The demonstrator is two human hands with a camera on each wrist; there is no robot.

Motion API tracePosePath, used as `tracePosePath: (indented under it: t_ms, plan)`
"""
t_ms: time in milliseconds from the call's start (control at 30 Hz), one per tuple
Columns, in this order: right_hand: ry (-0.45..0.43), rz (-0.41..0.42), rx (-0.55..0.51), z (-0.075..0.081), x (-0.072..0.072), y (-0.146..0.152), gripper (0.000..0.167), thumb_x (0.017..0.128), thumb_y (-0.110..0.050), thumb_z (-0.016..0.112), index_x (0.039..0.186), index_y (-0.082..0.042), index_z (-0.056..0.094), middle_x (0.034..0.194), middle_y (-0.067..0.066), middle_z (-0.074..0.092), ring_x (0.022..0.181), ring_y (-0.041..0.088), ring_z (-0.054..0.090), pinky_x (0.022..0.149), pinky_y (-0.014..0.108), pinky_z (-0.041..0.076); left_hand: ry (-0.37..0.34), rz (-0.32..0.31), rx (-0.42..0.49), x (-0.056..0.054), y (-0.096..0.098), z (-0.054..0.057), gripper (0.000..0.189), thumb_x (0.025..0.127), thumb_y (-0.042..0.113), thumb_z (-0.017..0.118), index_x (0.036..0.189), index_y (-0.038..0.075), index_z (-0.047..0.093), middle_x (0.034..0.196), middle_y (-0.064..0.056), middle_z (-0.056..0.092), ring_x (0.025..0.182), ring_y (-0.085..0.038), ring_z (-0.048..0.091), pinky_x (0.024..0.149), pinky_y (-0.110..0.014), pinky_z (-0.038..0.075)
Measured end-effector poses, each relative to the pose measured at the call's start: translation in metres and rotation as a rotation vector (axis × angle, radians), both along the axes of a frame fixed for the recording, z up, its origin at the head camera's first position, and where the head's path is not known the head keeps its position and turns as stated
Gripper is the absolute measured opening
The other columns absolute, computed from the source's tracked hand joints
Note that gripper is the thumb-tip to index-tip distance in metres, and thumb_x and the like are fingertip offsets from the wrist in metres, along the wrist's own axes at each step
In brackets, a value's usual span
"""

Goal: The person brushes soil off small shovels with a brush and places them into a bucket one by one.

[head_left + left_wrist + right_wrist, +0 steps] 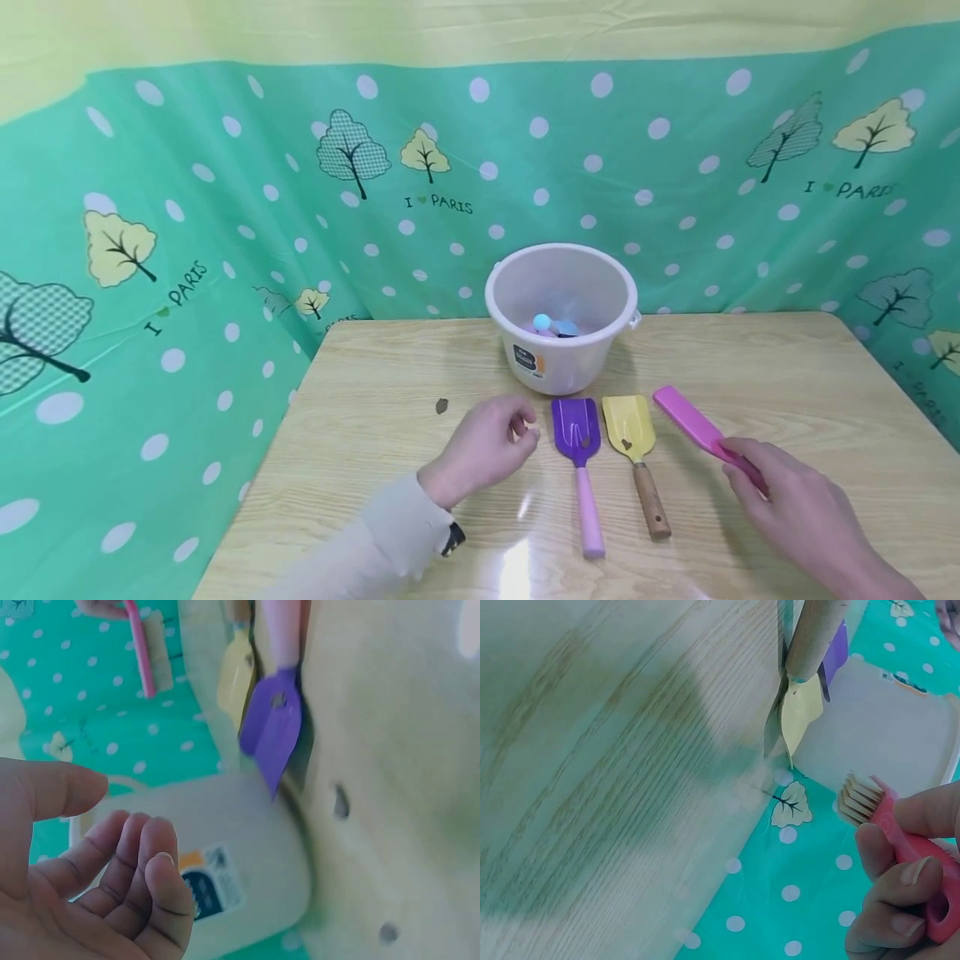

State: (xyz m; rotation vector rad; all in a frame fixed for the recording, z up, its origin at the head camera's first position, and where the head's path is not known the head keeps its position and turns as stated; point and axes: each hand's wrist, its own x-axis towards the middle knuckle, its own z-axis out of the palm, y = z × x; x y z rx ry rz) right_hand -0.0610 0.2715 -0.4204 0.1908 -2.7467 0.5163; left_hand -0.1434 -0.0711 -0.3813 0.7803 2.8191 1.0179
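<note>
My right hand [802, 500] grips a pink brush [697, 423] by its handle, raised to the right of the shovels; its pale bristles show in the right wrist view. Loosely curled, with nothing between thumb and fingers, my left hand [487, 442] hovers left of a small purple shovel [576, 427] with a pink handle. Beside that lies a yellow shovel [628, 421] with a wooden handle. Each blade carries a small dark brown piece. Another brown piece [442, 405] lies on the table behind my left hand, and the left wrist view shows two pieces on the tabletop.
A white bucket [558, 367] stands just behind the shovel blades, with several small items, one a light blue ball [542, 322], at its bottom. The wooden table [360, 467] ends at a green dotted curtain [420, 275] at the back and left.
</note>
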Motion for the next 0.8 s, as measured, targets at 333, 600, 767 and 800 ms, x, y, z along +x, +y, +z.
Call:
tracePosePath:
  t_ms: [333,600,767,800]
  plan:
    - [0.004,-0.002,0.011,-0.001,0.001,0.001,0.035,0.076,-0.006,0.073,0.11,-0.011,0.065,0.085,0.002,0.065,0.062,0.011,0.045,0.049,0.026,0.039,-0.09,-0.066,0.065,0.021,0.017,-0.036,0.013,0.084,0.014,0.066,0.096,0.008,0.064,0.071,0.012,0.052,0.058,0.0,0.046,0.055,-0.016,0.043]
    - [0.006,0.0,0.007,-0.002,0.001,0.001,0.035,0.076,-0.006,0.073,0.11,-0.01,0.065,0.085,0.002,0.066,0.062,0.011,0.047,0.05,0.027,0.04,-0.217,-0.085,0.069,0.033,0.034,-0.055,0.02,0.084,0.012,0.065,0.104,0.01,0.063,0.062,0.011,0.049,0.051,0.0,0.044,0.044,-0.018,0.04]
    - [0.006,0.004,0.009,-0.002,0.001,0.0,0.036,0.075,-0.006,0.074,0.109,-0.01,0.065,0.085,0.002,0.066,0.063,0.011,0.047,0.05,0.028,0.041,-0.269,-0.087,0.026,0.04,0.044,-0.063,0.025,0.085,0.016,0.065,0.109,0.014,0.061,0.06,0.01,0.048,0.047,-0.003,0.042,0.04,-0.02,0.039]
    - [0.005,0.004,0.009,-0.002,0.001,0.0,0.036,0.075,-0.006,0.074,0.109,-0.01,0.065,0.085,0.002,0.066,0.063,0.011,0.047,0.05,0.027,0.04,-0.271,-0.089,0.01,0.041,0.047,-0.065,0.026,0.085,0.018,0.065,0.111,0.014,0.06,0.061,0.011,0.048,0.047,-0.003,0.043,0.041,-0.021,0.039]
